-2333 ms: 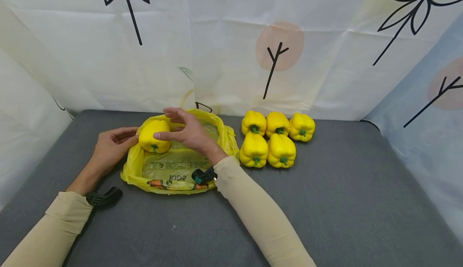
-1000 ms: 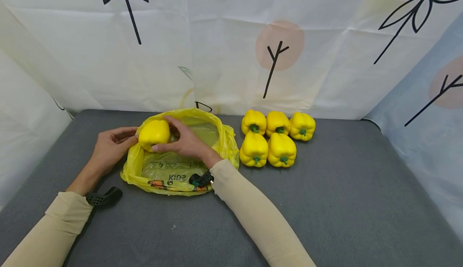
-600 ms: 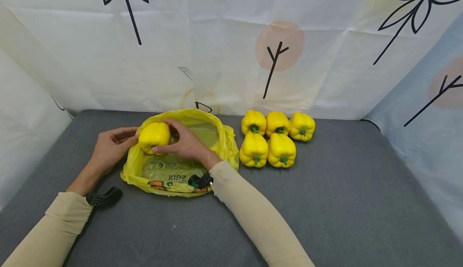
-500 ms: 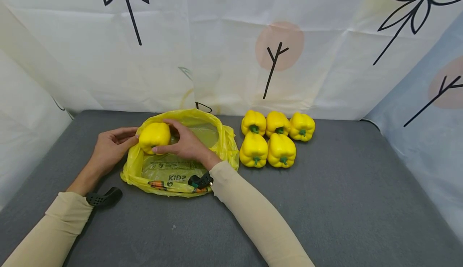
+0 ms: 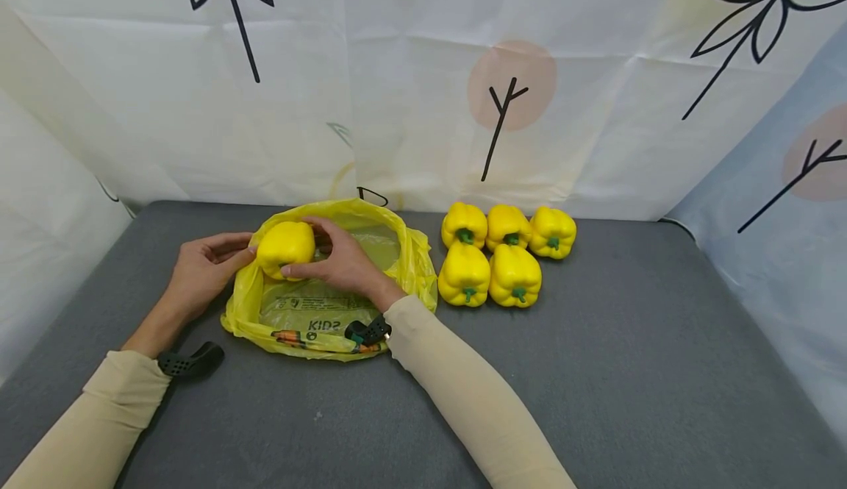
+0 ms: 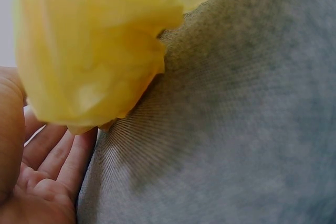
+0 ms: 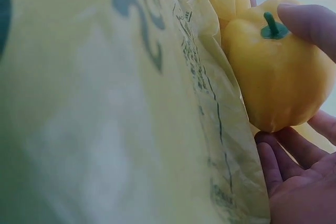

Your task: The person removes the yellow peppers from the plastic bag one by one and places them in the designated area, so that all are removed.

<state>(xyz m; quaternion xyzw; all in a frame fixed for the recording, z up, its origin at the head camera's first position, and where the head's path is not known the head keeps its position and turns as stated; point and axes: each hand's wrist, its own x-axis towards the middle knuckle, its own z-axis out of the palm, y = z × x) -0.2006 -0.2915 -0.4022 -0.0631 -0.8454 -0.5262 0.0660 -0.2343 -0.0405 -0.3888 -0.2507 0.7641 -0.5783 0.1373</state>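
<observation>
A yellow plastic bag (image 5: 413,268) with dark print lies with its mouth spread wide on the grey table. My left hand (image 5: 198,272) pinches its left rim between thumb and fingers; the left wrist view shows the bag's side (image 6: 94,77) beside the palm. Inside the mouth, at the left, my right hand (image 5: 344,257) grips a yellow bell pepper (image 5: 286,248). In the right wrist view the thumb lies by the green stem of the pepper (image 7: 278,72) and fingers curl under it.
Several yellow bell peppers (image 5: 515,276) stand in two rows on the table (image 5: 595,371), just right of the bag. Behind the table hangs a white printed cloth (image 5: 410,106); another cloth (image 5: 781,151) hangs at the right.
The right hand was spread over the pepper at first, then took hold of it and tipped it. Since half a second ago the pepper has shifted slightly right. The left hand stays at the rim.
</observation>
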